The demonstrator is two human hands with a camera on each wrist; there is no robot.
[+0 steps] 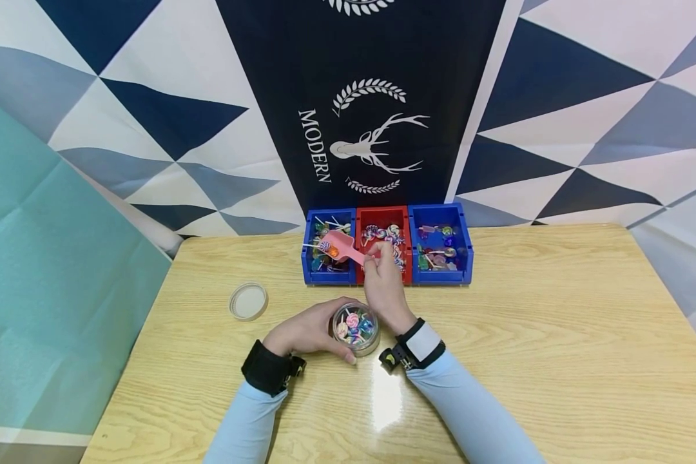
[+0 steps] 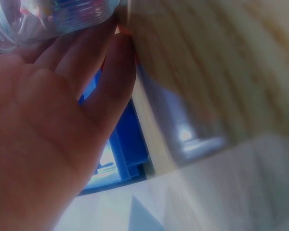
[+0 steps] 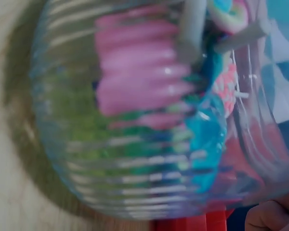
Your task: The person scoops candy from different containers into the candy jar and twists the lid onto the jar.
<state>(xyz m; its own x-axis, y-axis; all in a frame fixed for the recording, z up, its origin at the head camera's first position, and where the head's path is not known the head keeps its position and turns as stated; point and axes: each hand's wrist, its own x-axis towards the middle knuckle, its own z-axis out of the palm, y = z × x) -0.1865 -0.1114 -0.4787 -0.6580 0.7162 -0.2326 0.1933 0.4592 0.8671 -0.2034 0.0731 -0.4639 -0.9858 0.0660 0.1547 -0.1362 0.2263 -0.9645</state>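
Likely light, stiff: pink scoop [image 1: 343, 242], best held by handle [image 1: 357, 257], pinched there by right hand [image 1: 385, 283], near twelve o'clock from jar [image 1: 365, 350]; probably slick jar clasped from nine o'clock by left hand [image 1: 313, 327].

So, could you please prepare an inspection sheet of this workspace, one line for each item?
Surface: wood-grain table, with glare near the jar.
Job's things: clear jar holding candies; pink scoop carrying candies; left blue bin, red bin and right blue bin, all holding candies; lid lying left of the jar.
Clutter: nothing seen.
Hands: left hand holds the jar; right hand grips the scoop.
Cables: nothing seen.
Surroundings: patterned covering behind the table, teal covering at left.
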